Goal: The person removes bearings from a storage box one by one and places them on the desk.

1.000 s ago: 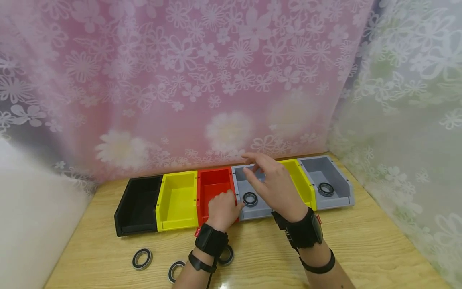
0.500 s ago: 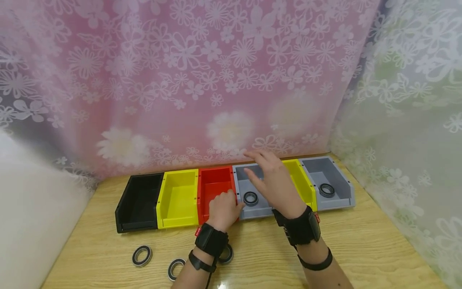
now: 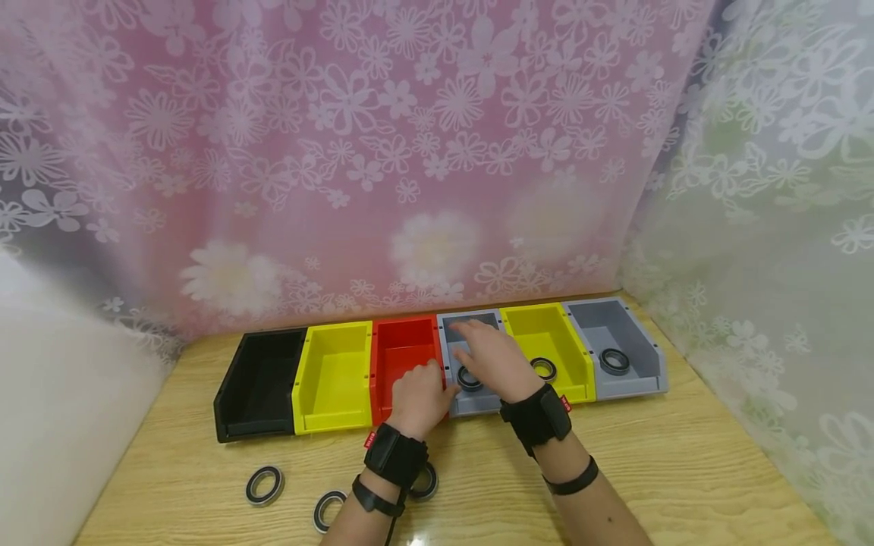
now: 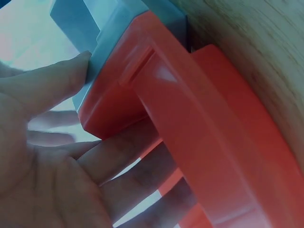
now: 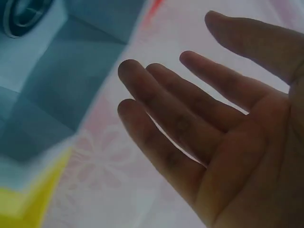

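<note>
The left hand [image 3: 418, 394] is gripping the red bin's [image 3: 403, 356] front edge, fingers curled round the rim. Just beside it, the right hand [image 3: 493, 362] is hovering with fingers spread over the grey bin [image 3: 456, 334], a bearing [image 3: 468, 378] lying under its palm.

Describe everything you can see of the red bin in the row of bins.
The red bin looks like moulded plastic, open-topped, with a lowered front lip. It sits upright on the wooden table, third from the left, between a yellow bin and a grey bin. It looks empty where visible. The left hand grips its front right corner.
</note>
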The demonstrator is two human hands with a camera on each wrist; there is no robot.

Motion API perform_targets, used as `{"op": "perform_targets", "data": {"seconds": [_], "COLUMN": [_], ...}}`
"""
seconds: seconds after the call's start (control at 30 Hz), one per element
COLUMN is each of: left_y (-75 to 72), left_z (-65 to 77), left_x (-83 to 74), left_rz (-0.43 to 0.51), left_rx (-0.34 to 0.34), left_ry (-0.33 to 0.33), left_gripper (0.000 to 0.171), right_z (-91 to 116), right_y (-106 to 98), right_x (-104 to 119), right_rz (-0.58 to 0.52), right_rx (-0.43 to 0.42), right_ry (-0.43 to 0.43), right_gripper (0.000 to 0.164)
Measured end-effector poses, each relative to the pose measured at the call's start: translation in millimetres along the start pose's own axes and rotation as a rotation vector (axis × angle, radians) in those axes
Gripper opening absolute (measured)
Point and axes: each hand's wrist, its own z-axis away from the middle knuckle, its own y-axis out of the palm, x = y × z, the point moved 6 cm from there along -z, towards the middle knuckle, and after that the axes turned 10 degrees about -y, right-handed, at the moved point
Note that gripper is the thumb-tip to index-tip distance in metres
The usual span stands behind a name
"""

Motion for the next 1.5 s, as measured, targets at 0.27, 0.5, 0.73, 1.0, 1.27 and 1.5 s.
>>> {"op": "perform_targets", "data": {"seconds": [0.27, 0.5, 0.73, 1.0, 1.27, 1.5], "left_y": [0.6, 1.0, 1.0, 1.0, 1.0, 1.9], "left_z": [-0.2, -1.4, -0.8, -0.3, -0.7, -0.8], "left_x": [0.9, 1.3, 1.6, 2.2, 2.0, 1.7], "left_rz": [0.000, 0.007, 0.009, 0.024, 0.016, 0.011], "left_rx": [0.003, 0.008, 0.018, 0.037, 0.034, 0.039], "left_ry": [0.003, 0.005, 0.000, -0.014, -0.010, -0.016], "left_gripper": [0.040, 0.038, 0.038, 0.039, 0.039, 0.041], "right_z": [-3.5, -5.3, -5.8, -5.7, -3.6, -2.5], "right_y": [28.2, 44.4, 57.8, 58.6, 57.3, 58.8], "right_x": [-13.6, -26.2, -33.3, -29.8, -24.6, -24.5], "right_rz": [0.072, 0.042, 0.074, 0.120, 0.179, 0.188], "right_rx": [0.113, 0.188, 0.231, 0.186, 0.160, 0.158], "right_ry": [0.017, 0.099, 0.125, 0.079, 0.056, 0.042], "right_gripper": [0.050, 0.052, 0.037, 0.025, 0.022, 0.027]}}
